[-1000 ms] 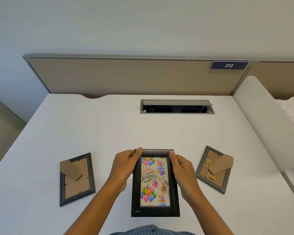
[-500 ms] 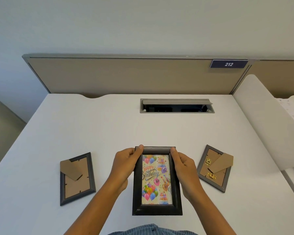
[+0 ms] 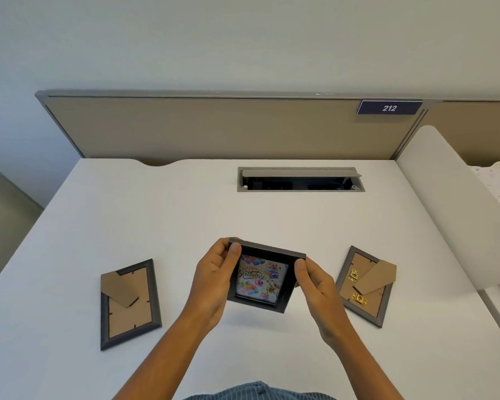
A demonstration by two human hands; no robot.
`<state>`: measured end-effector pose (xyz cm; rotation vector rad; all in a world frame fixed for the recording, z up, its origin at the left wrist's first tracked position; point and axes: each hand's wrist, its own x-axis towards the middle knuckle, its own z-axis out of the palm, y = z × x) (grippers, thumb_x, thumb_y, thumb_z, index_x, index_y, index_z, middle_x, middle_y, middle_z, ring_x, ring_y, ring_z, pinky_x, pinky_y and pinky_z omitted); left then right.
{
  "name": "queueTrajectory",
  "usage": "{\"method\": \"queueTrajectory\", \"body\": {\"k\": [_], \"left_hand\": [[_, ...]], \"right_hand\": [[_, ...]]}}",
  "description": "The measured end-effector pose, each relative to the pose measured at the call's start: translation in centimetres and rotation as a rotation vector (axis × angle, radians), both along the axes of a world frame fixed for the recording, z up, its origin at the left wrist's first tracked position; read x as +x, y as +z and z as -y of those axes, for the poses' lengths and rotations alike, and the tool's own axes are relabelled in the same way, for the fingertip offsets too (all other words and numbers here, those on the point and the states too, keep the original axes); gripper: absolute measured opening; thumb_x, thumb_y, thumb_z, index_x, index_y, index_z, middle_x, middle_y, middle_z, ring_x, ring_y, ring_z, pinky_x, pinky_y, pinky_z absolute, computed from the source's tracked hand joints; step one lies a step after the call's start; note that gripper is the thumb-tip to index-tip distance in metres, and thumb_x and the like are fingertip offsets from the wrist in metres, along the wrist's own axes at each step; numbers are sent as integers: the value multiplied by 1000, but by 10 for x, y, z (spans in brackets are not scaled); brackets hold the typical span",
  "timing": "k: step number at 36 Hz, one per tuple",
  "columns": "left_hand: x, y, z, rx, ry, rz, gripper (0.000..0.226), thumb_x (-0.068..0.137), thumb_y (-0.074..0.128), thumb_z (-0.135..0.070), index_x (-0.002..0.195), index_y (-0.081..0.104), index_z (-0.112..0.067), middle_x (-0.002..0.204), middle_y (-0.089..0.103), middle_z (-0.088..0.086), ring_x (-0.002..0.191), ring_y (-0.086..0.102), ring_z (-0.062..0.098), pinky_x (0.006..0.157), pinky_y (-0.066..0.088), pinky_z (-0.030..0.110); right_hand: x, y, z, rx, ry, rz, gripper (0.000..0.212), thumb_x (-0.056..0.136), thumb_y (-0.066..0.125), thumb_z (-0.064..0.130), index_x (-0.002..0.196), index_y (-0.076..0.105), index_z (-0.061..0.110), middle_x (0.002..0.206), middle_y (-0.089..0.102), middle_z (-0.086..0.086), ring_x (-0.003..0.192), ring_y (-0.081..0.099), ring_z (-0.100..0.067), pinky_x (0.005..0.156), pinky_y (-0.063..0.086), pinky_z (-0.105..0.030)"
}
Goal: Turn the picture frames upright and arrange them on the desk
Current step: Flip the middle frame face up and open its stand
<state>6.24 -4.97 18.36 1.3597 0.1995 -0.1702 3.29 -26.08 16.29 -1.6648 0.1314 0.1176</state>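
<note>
A black picture frame (image 3: 262, 280) with a colourful "Happy Birthday" balloon print is held above the middle of the white desk (image 3: 185, 220), tilted up with its top edge raised and slightly skewed. My left hand (image 3: 214, 277) grips its upper left side; my right hand (image 3: 315, 284) grips its right side. Two more frames lie face down with their cardboard backs and stands showing: a grey frame (image 3: 129, 304) to the left and another grey frame (image 3: 365, 285) with brass clips to the right.
An open cable hatch (image 3: 299, 180) is set into the desk further back. A beige partition (image 3: 214, 128) with a "212" label (image 3: 389, 107) closes the far edge. A white curved divider (image 3: 451, 203) borders the right side.
The birthday frame lay flat and long toward me before; both hands have lifted its near end off the desk and tipped it up, so it now looks foreshortened and slightly rotated.
</note>
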Motion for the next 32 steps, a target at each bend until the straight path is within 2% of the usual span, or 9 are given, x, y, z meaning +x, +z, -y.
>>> {"method": "queueTrajectory", "body": {"k": [3,7,11,14,18,19,22,25,32], "left_hand": [[-1,0,1,7,-1,41,36,100,58,-47,120,69,-19,117,76,3,107,73,15,77,60,21],[-3,1,2,11,-6,87,35,103,55,-44,122,68,-17,128,73,1,118,69,14,83,58,18],[-5,2,1,4,-7,118,32,103,55,-43,121,70,-21,136,71,-2,126,65,14,89,56,17],[-6,2,-1,17,-13,149,32,104,53,-40,123,70,-21,138,69,-4,128,64,13,92,54,14],[-6,1,-3,13,-23,163,28,103,53,-36,121,71,-24,139,69,-7,130,61,5,93,51,10],[-6,0,-3,18,-25,163,27,103,53,-35,120,72,-26,139,69,-8,130,60,3,93,50,8],[-4,-3,-2,37,-31,159,27,103,53,-35,121,72,-28,137,69,-10,128,61,2,93,48,7],[-2,-8,1,61,-27,139,27,102,53,-38,122,71,-31,130,72,-12,123,63,0,87,50,6],[12,-18,15,74,-60,60,31,99,58,-49,121,71,-31,120,74,-10,112,66,1,79,54,9]], "right_hand": [[-5,2,0,27,49,-36,50,100,46,71,112,73,30,110,78,8,105,70,-4,86,54,-16],[-9,8,-2,47,76,-86,56,87,49,89,116,72,47,121,77,16,116,68,3,87,50,-5],[-11,10,-1,82,109,-120,50,87,52,88,116,73,53,124,76,21,118,66,8,89,46,0],[-11,3,3,127,122,-160,56,92,52,84,115,75,38,122,78,8,120,67,-7,98,48,-9],[-13,-13,9,198,119,-131,70,94,53,81,121,72,19,126,73,-11,130,60,-34,116,41,-39],[-13,-13,9,211,111,-122,71,94,52,81,126,71,20,129,73,-10,134,59,-34,119,37,-41],[-14,-11,5,223,98,-101,73,93,48,85,141,69,33,149,67,4,146,54,-15,128,26,-45],[-13,-14,4,263,72,-126,83,84,49,93,140,70,36,150,67,9,149,50,-13,133,18,-56],[-4,-25,2,319,-35,-168,80,77,48,98,127,76,43,137,75,8,135,62,-13,129,27,-57]]}}
